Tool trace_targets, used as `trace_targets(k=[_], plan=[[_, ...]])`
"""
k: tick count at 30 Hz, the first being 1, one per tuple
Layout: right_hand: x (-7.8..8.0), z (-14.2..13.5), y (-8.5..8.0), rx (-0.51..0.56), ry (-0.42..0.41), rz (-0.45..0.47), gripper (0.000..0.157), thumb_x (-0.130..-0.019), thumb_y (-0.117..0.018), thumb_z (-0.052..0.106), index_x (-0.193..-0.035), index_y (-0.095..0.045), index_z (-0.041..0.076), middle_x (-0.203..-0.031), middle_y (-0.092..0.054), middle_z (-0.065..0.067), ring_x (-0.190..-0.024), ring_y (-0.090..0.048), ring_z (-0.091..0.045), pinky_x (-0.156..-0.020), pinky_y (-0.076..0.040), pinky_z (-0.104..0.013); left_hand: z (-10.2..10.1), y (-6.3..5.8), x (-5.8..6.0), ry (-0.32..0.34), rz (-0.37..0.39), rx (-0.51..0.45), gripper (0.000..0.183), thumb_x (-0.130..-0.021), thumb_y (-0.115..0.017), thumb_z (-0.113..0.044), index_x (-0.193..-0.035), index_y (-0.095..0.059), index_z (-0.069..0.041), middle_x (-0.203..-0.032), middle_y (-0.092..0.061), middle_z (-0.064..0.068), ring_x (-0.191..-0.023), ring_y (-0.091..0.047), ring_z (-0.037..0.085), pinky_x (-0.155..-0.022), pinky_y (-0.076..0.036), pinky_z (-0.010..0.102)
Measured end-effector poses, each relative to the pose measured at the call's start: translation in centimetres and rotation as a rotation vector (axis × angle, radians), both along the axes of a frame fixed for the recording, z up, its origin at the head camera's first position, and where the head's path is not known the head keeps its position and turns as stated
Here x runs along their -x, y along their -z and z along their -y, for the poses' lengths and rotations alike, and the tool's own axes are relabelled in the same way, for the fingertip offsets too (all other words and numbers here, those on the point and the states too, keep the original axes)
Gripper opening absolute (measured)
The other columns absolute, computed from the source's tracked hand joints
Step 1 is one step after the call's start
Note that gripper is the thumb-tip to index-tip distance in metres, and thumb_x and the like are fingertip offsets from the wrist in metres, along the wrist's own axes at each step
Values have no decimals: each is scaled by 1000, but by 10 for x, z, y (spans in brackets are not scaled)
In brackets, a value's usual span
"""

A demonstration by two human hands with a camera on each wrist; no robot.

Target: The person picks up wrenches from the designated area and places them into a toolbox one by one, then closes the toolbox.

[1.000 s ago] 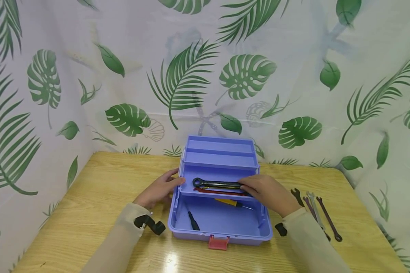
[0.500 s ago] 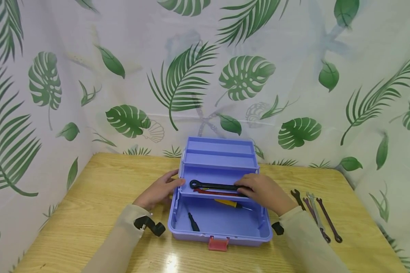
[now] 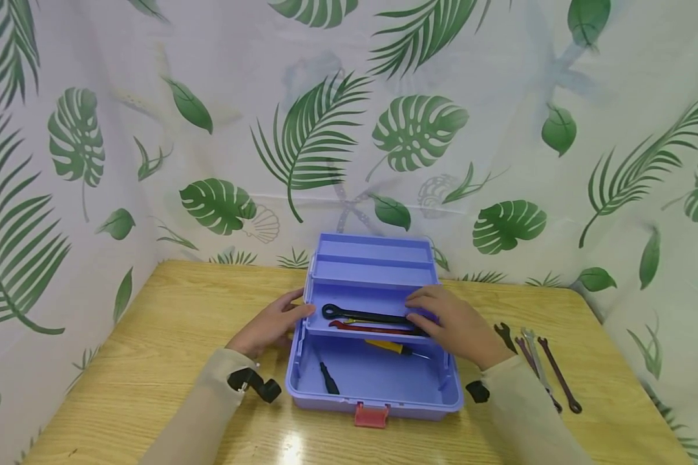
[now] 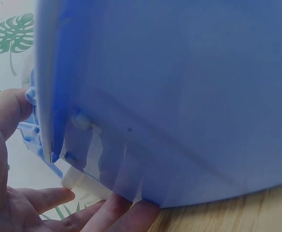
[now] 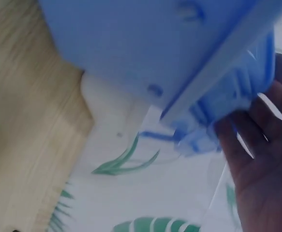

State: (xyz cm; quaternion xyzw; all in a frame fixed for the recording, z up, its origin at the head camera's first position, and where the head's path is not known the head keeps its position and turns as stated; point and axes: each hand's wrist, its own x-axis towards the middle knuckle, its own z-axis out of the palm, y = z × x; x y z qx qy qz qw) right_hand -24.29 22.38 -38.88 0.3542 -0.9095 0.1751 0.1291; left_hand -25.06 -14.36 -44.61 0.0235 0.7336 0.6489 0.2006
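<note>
A purple-blue toolbox [image 3: 378, 409] stands with its tiered trays raised. In the lowest tray lie a black ring-ended wrench [image 3: 366, 316], a red wrench [image 3: 366, 328] and a thin yellow wrench [image 3: 355, 321]. My right hand [image 3: 456, 326] is over this tray's right end, thumb and fingers apart around the black wrench's covered end. In the right wrist view its fingers reach the tray's edge. My left hand [image 3: 270, 326] rests against the toolbox's left side. The left wrist view has its thumb [image 4: 10, 111] on the tray's edge and the other fingers spread along the outer wall.
Inside the bottom compartment are a dark screwdriver [image 3: 328, 379] and a yellow-handled screwdriver [image 3: 386, 347]. Several wrenches lie on the wooden table [image 3: 203, 303] to the right, among them a dark red one [image 3: 558, 374]. A leaf-patterned cloth [image 3: 349, 129] hangs behind.
The black wrench has shifted slightly left in the tray and settled. My right hand's fingers have spread and lifted from it. The left hand stays in place.
</note>
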Motion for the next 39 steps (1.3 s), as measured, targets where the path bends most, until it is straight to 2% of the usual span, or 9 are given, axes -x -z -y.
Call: trace_targets(k=[5,9,13,16,19,22,24,31,39], plan=[[-3,-26,5,168,106,-120,11,-94,-73,5,-104,-75,8,-105,-72,-4,-99,-67,-24,-82,-58,-46,2,2,1,3,0,-11,78,-99,-67,-48,-163,-31,-22,-148,-54,20,-112,-69,35,-82,-63,51],[-4,-56,10,211,306,-150,10,-95,-69,3,-103,-74,3,-99,-73,-13,-89,-68,-29,-72,-58,-49,3,3,1,2,-3,-9,78,-99,-67,-49,-163,-32,-22,-148,-54,20,-112,-69,35,-83,-63,51],[-9,-91,11,93,562,69,16,-98,-62,10,-102,-71,-2,-96,-71,-18,-84,-66,-33,-71,-56,-53,3,2,0,-2,0,-4,78,-99,-67,-49,-163,-31,-21,-148,-54,20,-113,-68,36,-83,-63,51],[-15,-110,9,-38,664,314,19,-99,-61,14,-99,-69,-3,-83,-68,-14,-71,-61,-28,-64,-53,-48,3,1,-1,-3,0,2,78,-100,-66,-48,-163,-31,-21,-147,-54,21,-113,-68,36,-83,-63,51],[-19,-121,11,-122,689,510,22,-99,-63,16,-89,-65,-2,-67,-58,-5,-58,-51,-20,-55,-47,-38,3,0,-2,-5,1,4,79,-100,-66,-48,-164,-30,-21,-148,-53,21,-114,-68,36,-83,-63,51],[-20,-125,15,-169,700,602,24,-98,-63,18,-79,-59,3,-64,-49,-1,-56,-43,-16,-53,-39,-32,3,-1,-1,-8,10,-3,80,-99,-68,-49,-164,-30,-22,-150,-52,19,-114,-68,36,-84,-63,51],[-20,-126,19,-188,716,624,25,-95,-63,16,-74,-53,8,-64,-45,-2,-57,-40,-17,-53,-36,-31,2,-1,0,-5,8,-6,82,-98,-68,-50,-164,-29,-21,-151,-51,18,-114,-69,35,-85,-63,51],[-16,-128,24,-218,732,617,20,-96,-59,7,-76,-62,6,-73,-62,-8,-60,-50,-21,-52,-43,-34,1,1,1,6,8,-14,81,-98,-68,-49,-164,-30,-23,-148,-54,19,-110,-70,34,-83,-63,51],[-12,-125,24,-244,744,613,27,-95,-56,5,-69,-58,6,-69,-58,-10,-59,-51,-23,-50,-44,-33,1,1,1,17,3,-16,81,-99,-67,-48,-164,-28,-21,-147,-54,20,-110,-70,34,-83,-63,50]])
